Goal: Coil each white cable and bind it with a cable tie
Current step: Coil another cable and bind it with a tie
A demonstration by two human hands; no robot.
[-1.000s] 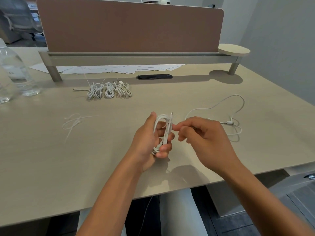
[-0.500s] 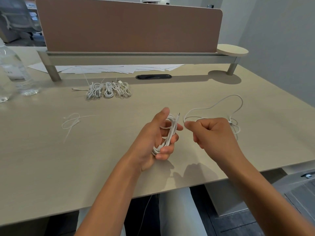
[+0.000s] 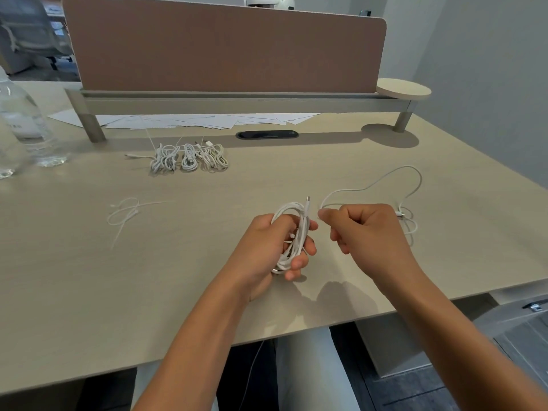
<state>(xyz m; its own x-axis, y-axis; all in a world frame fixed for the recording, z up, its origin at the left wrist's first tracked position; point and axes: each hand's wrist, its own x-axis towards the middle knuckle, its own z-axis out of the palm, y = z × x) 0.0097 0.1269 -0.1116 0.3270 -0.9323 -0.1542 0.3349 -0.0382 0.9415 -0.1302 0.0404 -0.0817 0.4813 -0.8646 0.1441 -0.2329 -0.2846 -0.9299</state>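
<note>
While bound coils [image 3: 189, 158] lie beyond, left hand [image 3: 267, 247] holds cable [image 3: 296, 232].

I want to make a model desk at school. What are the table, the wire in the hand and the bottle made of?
The table looks like pale wood-print board, matte, with faint grain lines. The wire coiled in the left hand seems coated in smooth white plastic or rubber; it bends in soft loops. The bottle looks like clear plastic, though it could be glass, since you can see through it.

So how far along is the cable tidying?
Done: a row of coiled bundles lies near the divider. In hand: the left hand grips a coiled cable; the right hand pinches something too thin to identify. Left: one loose cable; spare ties wait.
</note>
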